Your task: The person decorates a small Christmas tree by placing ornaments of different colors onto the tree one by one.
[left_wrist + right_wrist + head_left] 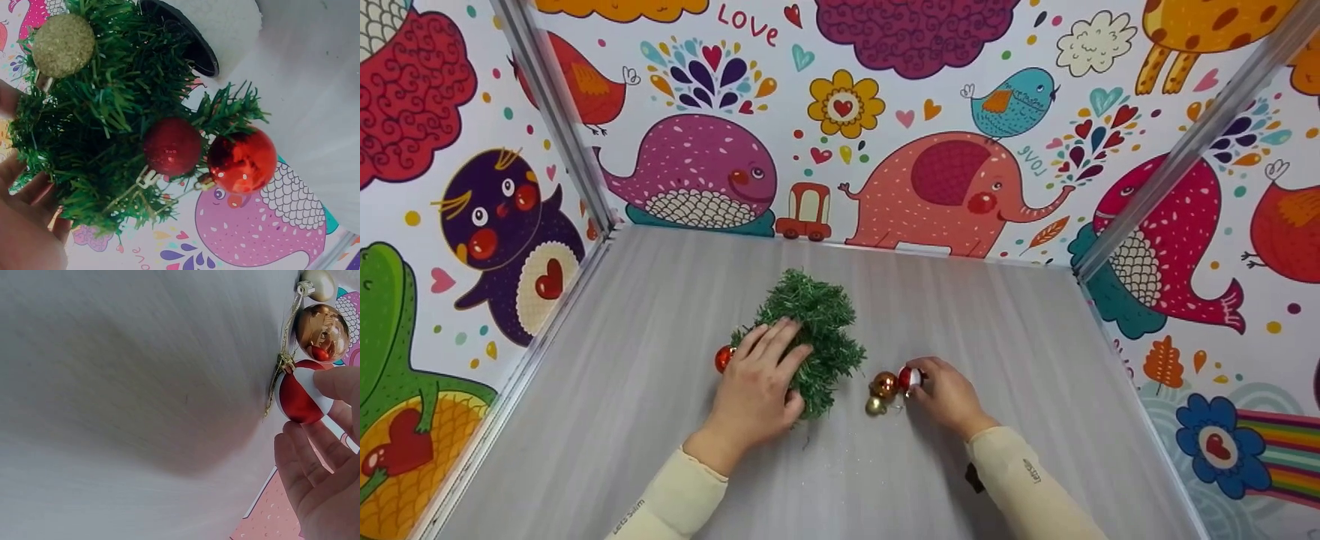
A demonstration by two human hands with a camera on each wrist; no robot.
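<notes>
A small green artificial Christmas tree (pixel 832 330) is under my left hand (pixel 757 390), whose extended fingers rest on its branches. Shiny red (pixel 243 160), dark red (pixel 172 147) and gold glitter (pixel 63 45) baubles hang on it in the left wrist view. The black rim of its base (pixel 194 48) also shows there. To the right of the tree, my right hand (pixel 952 397) pinches a red-and-white bauble (pixel 302 396) between thumb and fingers. Against it sits a shiny copper bauble (pixel 883 385), with a smaller gold bauble (pixel 875 406) beside that.
The grey table (pixel 675 300) has wood-like grain, with bits of glitter near the front. Panels printed with cartoon animals (pixel 697 172) enclose its back and sides, and metal posts (pixel 562 127) stand at the back corners.
</notes>
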